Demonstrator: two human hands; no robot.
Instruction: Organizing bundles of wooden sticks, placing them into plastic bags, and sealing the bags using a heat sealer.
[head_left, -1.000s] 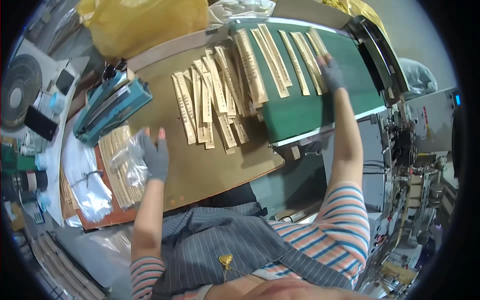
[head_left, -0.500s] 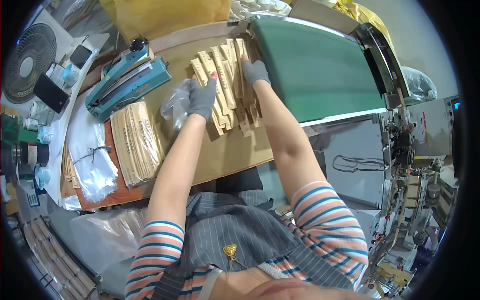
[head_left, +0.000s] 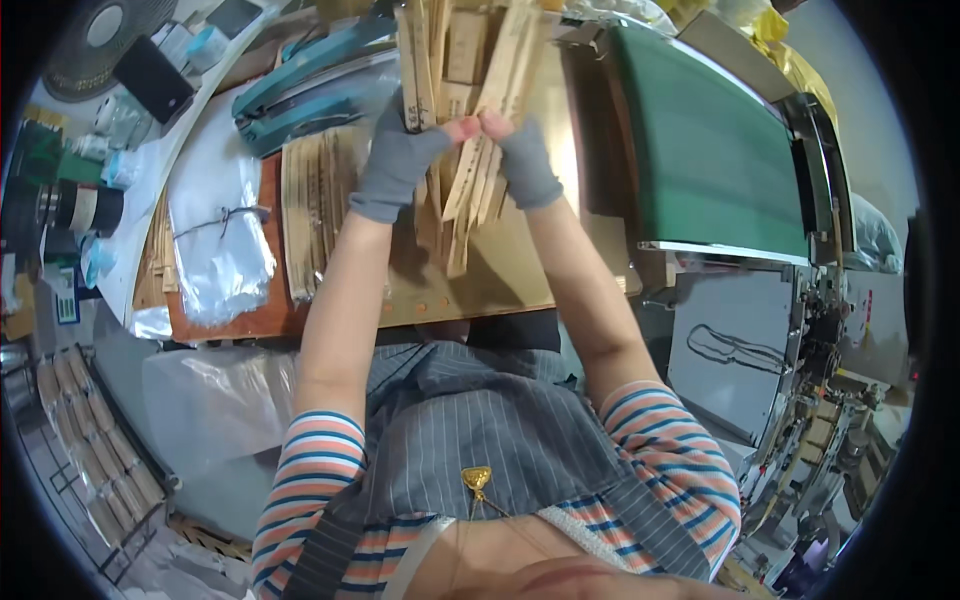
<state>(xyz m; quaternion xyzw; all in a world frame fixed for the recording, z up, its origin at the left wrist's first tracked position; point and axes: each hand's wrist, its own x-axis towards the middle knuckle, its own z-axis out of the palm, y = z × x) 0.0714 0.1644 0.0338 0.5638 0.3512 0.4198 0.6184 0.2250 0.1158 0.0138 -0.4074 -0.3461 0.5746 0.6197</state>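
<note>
A loose bunch of long, narrow tan paper packets (head_left: 462, 185) is raised between my two hands above the table. My left hand (head_left: 402, 165), in a grey fingerless glove, is closed around the left side of the bunch. My right hand (head_left: 525, 165), gloved the same way, grips the right side. Both thumbs meet at the front, over the packets. The packets stand roughly upright, fanned at the top, with uneven lower ends. Most of my other fingers are hidden behind them.
Left of my hands are a teal bag sealer (head_left: 300, 105), a plastic-wrapped pack of similar packets (head_left: 312, 215) and tied clear bags (head_left: 215, 240). A green conveyor belt (head_left: 715, 150) stands at the right. A phone (head_left: 153, 78) lies on the side shelf.
My hands have lifted the packets off the tabletop and drawn closer together around them. The whole view has shifted, so the table and belt appear farther right.
</note>
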